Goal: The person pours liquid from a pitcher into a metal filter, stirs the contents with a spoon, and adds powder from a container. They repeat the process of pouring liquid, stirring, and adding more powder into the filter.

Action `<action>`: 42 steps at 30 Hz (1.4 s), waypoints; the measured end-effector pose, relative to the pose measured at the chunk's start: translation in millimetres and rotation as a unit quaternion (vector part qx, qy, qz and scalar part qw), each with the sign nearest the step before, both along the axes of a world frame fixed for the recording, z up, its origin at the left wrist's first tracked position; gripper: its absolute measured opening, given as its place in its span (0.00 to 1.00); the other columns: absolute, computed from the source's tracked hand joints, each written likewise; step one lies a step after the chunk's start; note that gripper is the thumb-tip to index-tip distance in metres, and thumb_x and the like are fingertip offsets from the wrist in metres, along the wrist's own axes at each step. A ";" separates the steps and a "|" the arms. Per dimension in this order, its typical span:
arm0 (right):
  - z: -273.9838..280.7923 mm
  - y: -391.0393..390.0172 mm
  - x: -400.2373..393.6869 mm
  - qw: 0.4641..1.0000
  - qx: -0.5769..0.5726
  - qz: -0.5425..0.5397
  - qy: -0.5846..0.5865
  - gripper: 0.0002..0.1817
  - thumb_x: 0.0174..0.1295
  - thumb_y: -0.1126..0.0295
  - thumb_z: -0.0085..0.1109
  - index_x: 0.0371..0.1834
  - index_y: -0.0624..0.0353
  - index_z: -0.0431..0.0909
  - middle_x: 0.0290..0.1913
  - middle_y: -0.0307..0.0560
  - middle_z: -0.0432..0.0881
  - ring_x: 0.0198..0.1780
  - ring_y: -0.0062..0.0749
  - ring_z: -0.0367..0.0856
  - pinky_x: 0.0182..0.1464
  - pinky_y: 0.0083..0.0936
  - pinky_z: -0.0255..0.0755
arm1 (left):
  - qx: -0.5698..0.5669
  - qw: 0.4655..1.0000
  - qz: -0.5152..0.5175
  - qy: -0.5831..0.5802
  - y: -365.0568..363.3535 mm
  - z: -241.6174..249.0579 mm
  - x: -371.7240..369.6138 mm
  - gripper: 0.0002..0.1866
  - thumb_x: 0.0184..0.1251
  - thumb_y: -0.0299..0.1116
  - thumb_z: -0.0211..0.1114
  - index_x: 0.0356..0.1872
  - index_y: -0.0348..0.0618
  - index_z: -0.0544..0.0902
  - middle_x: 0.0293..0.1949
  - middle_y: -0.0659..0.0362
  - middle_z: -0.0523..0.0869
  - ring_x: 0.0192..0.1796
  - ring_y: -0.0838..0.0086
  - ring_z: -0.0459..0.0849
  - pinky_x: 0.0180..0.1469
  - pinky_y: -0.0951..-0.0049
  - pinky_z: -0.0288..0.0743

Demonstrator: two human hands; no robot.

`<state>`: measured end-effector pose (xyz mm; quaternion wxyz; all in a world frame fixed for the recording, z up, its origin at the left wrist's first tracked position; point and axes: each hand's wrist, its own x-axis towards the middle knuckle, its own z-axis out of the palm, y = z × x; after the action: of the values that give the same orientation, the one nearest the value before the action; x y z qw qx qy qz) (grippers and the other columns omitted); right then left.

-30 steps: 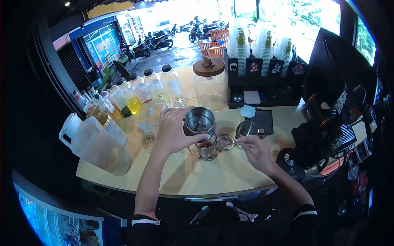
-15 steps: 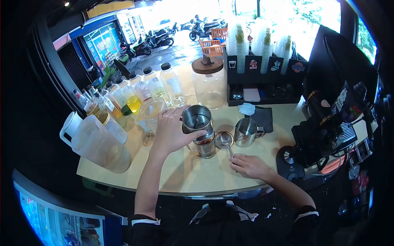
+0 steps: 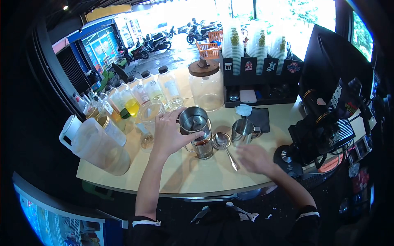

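My left hand (image 3: 170,133) is closed around a metal cup (image 3: 193,119), tilted slightly above a glass mug (image 3: 204,151) with reddish-brown liquid in it. Inside the cup a grey, shiny bottom shows. A metal spoon (image 3: 230,158) rests with its bowl on a small round metal dish (image 3: 216,144) to the right of the mug. My right hand (image 3: 256,159), blurred by motion, is off the table near the spoon handle, fingers stretched out and holding nothing I can see. Behind it stands a steel milk pitcher (image 3: 242,132).
On the left are a plastic pitcher (image 3: 102,145), a clear plastic container (image 3: 151,112) and several bottles (image 3: 152,88). A lidded glass jar (image 3: 205,92) and a cup rack (image 3: 262,92) line the back. A black machine (image 3: 320,131) stands right; a crumpled tissue (image 3: 243,110) lies before the rack.
My right hand has let go of the spoon and moved right. The spoon now lies with its handle toward me. My left hand still holds the metal cup over the mug.
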<state>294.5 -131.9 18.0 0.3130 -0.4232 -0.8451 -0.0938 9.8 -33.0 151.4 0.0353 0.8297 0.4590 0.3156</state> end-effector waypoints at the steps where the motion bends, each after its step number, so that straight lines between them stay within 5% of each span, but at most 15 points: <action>1: 19.0 2.2 4.1 0.999 0.018 -0.015 0.040 0.13 0.59 0.72 0.60 0.47 0.60 0.77 0.48 0.51 0.80 0.49 0.44 0.80 0.51 0.36 0.74 | 0.000 1.000 -0.002 0.000 0.1 -2.2 0.2 0.43 0.33 0.54 0.82 0.55 0.44 0.79 0.49 0.54 0.84 0.58 0.61 0.75 0.65 0.60 0.61; 4: 37.2 17.4 18.3 0.972 0.055 -0.148 0.172 0.10 0.61 0.73 0.57 0.46 0.61 0.76 0.43 0.50 0.80 0.43 0.47 0.79 0.44 0.39 0.74 | 0.058 0.998 -0.007 -0.016 -1.2 -8.9 -0.8 0.42 0.32 0.51 0.83 0.54 0.44 0.78 0.48 0.57 0.83 0.55 0.64 0.77 0.65 0.61 0.60; 7: 13.5 32.8 43.9 0.967 -0.013 -0.201 0.156 0.08 0.63 0.75 0.53 0.44 0.64 0.74 0.39 0.52 0.79 0.39 0.47 0.79 0.41 0.38 0.72 | 0.112 0.993 -0.033 -0.034 -0.5 -13.4 -1.7 0.42 0.31 0.49 0.84 0.53 0.45 0.77 0.47 0.59 0.83 0.52 0.66 0.78 0.64 0.61 0.60; 11: -5.6 41.5 51.8 0.928 -0.158 -0.178 0.286 0.07 0.66 0.73 0.52 0.42 0.65 0.73 0.35 0.50 0.78 0.37 0.36 0.79 0.42 0.30 0.71 | 0.165 0.982 -0.071 -0.050 2.7 -18.1 -3.2 0.43 0.30 0.47 0.84 0.53 0.46 0.75 0.47 0.60 0.82 0.51 0.68 0.79 0.62 0.62 0.60; 13: -22.8 49.5 57.9 0.868 -0.272 -0.145 0.388 0.07 0.68 0.71 0.52 0.40 0.64 0.72 0.32 0.44 0.77 0.35 0.23 0.76 0.41 0.22 0.69 | 0.180 0.979 -0.078 -0.050 3.3 -19.6 -4.1 0.43 0.30 0.46 0.84 0.53 0.47 0.75 0.46 0.61 0.82 0.51 0.69 0.79 0.62 0.62 0.60; 19: -9.5 54.8 46.8 0.810 -0.282 -0.023 0.514 0.05 0.71 0.72 0.49 0.36 0.60 0.70 0.32 0.36 0.76 0.35 0.15 0.71 0.39 0.17 0.66 | 0.134 0.983 -0.096 -0.075 5.4 -20.9 -1.3 0.41 0.29 0.44 0.84 0.52 0.45 0.76 0.45 0.59 0.82 0.52 0.64 0.79 0.60 0.62 0.66; 34: 162.4 74.5 -11.7 0.878 -0.176 0.088 0.437 0.07 0.70 0.71 0.53 0.37 0.62 0.68 0.29 0.35 0.75 0.32 0.11 0.73 0.38 0.13 0.71 | -0.027 0.979 -0.133 -0.153 20.4 -29.9 -1.1 0.41 0.30 0.44 0.85 0.51 0.38 0.78 0.45 0.55 0.84 0.50 0.67 0.81 0.57 0.65 0.72; 42: 191.3 91.0 -37.1 0.935 -0.168 0.056 0.308 0.11 0.62 0.72 0.61 0.35 0.65 0.67 0.20 0.36 0.65 0.24 0.12 0.62 0.26 0.20 0.59 | -0.060 0.977 -0.139 -0.149 25.8 -33.0 -2.6 0.42 0.30 0.45 0.84 0.52 0.37 0.78 0.46 0.53 0.84 0.52 0.66 0.82 0.59 0.66 0.72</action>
<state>257.5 -40.9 209.3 0.4867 -0.4301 -0.7331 0.2020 7.2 -7.2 118.4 0.1965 0.8252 0.3472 0.3998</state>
